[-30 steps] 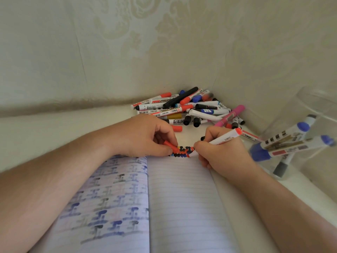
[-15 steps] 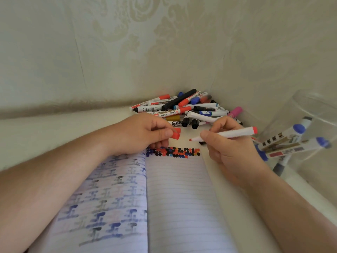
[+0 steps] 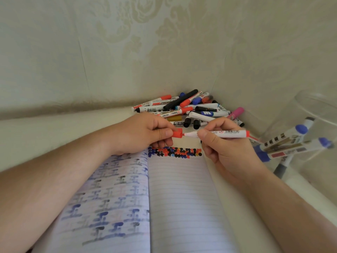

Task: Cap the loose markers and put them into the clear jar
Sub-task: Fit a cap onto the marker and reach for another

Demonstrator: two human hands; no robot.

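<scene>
Left hand [image 3: 144,133] pinches a red cap [image 3: 177,133] betw. thumb and fingers, open end facing right. Right hand [image 3: 224,148] grips a white marker [image 3: 226,134] w/ red tail end, held approx. level; its red tip sits right at the cap's mouth, not yet inside as far as can be seen.

Writing: barrel of the held marker has small print, too fine to read. In the marker pile [image 3: 187,110] at the far corner, one barrel reads "WHITEBOARD MARKER" in part, w/ a Chinese-character logo; another shows "WB-8801" upside down. Other labels blurred. Pile has red, blue, black and pink caps mixed; which ones are uncapped is hard to tell.

Clear jar [image 3: 313,128] stands at right, cut off by the frame edge; glass nearly invisible vs. the wall. Several markers [image 3: 284,145] lean inside it, blue caps, labels w/ dark squares, not legible.

Open lined notebook [image 3: 182,198] lies near, under both forearms, bottom cut off. Left page covered w/ repeated blue/grey ink marks; right page has a band of red, blue, black dots [image 3: 175,152] along its far edge, rest blank lines.

Surface [image 3: 54,128] is pale cream, set in a corner. Walls [image 3: 127,52] carry cream damask-pattern paper.
</scene>
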